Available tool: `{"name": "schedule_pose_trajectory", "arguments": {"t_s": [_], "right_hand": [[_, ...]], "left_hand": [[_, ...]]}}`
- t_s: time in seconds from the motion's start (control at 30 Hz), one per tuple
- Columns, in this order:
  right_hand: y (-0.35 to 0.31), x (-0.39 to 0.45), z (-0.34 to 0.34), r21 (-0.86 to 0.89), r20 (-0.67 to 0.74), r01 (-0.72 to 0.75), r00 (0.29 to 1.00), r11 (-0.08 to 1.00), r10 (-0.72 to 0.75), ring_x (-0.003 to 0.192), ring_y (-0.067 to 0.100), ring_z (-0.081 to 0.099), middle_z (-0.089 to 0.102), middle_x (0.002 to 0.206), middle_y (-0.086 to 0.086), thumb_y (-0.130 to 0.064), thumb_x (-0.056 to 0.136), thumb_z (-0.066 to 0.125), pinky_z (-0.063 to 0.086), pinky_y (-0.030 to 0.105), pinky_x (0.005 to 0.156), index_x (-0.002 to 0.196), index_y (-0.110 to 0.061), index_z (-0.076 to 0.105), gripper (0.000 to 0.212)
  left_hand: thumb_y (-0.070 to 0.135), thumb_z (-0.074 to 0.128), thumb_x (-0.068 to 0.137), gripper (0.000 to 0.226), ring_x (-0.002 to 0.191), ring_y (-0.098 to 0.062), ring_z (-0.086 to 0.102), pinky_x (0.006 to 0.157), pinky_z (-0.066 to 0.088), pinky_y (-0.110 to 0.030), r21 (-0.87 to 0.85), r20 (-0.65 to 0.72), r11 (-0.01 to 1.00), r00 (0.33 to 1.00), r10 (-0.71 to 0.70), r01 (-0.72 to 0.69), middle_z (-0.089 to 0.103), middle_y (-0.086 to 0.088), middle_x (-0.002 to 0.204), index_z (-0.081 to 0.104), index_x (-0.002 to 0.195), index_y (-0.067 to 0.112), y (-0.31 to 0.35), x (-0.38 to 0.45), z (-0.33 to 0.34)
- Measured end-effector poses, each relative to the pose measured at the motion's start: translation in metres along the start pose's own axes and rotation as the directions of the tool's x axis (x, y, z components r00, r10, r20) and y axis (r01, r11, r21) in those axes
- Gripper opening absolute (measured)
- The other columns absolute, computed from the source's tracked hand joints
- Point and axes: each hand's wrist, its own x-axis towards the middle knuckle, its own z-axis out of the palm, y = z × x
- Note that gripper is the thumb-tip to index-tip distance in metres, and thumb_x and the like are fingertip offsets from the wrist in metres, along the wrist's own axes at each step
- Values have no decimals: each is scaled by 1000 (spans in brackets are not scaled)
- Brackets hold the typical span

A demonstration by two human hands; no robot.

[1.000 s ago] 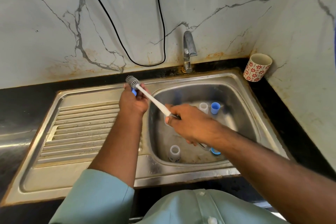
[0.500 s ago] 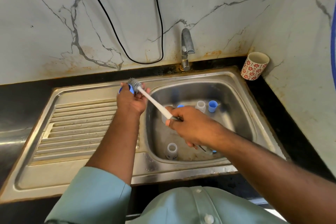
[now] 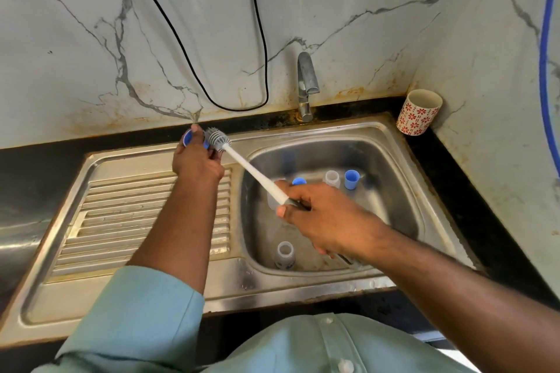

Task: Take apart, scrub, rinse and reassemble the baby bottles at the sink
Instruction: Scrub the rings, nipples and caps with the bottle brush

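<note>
While my left hand (image 3: 198, 160) grips the blue cap (image 3: 187, 139) over the drainboard (image 3: 121, 221), my right hand (image 3: 321, 218) holds the bottle brush (image 3: 242, 165), bristles right against it.

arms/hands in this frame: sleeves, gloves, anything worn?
Both hands bare: left hand and right hand show no gloves, rings or watch. Forearms are uncovered. A pale teal sleeve covers the left upper arm, part of a buttoned shirt with white buttons.
</note>
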Motion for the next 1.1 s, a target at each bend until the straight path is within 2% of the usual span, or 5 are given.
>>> {"name": "schedule_pose_trajectory", "arguments": {"t_s": [0.2, 0.47, 0.53, 0.7, 1.1], "right_hand": [[0, 6, 1, -60, -37, 20, 999, 998, -23, 44, 5, 47, 53, 67, -4, -35, 101, 48, 40, 18, 39, 129, -33, 52, 29], [4, 1, 2, -43, 4, -5, 1000, 999, 6, 41, 3, 47, 52, 66, -5, -34, 100, 49, 41, 19, 41, 112, -35, 57, 14], [5, -5, 2, -17, 32, -7, 999, 1000, 8, 38, 2, 46, 52, 64, -6, -34, 100, 50, 43, 21, 43, 102, -36, 56, 6], [7, 8, 1, 21, -53, 6, 999, 1000, -5, 43, 6, 48, 53, 63, -5, -34, 100, 50, 43, 22, 43, 137, -30, 50, 37], [10, -3, 5, -31, -28, 30, 999, 999, -31, 42, 6, 47, 50, 62, -5, -38, 100, 49, 48, 26, 45, 94, -31, 58, 12]], "left_hand": [[9, 71, 87, 48, 69, -24, 70, 50, 58, -34, -72, 67, 994, 994, -83, 87, 67, -15, 99, 52, 131, 3, -12, -4, 4], [15, 74, 85, 48, 79, -21, 71, 51, 57, -31, -34, 52, 994, 994, -97, 99, 69, -12, 104, 55, 128, 5, -5, 2, 0], [22, 71, 88, 45, 86, -20, 71, 55, 59, -33, 2, 73, 993, 990, -118, 118, 70, -11, 108, 57, 127, 5, -1, 6, 0], [26, 62, 94, 33, 88, -22, 66, 89, 56, -40, 81, 133, 987, 979, -152, 142, 67, -14, 108, 57, 117, 4, -10, -6, 15], [37, 46, 102, 31, 88, -21, 66, 101, 49, -37, -114, 117, 968, 970, -212, 225, 64, -13, 91, 57, 91, 11, -16, -19, 18]]}}
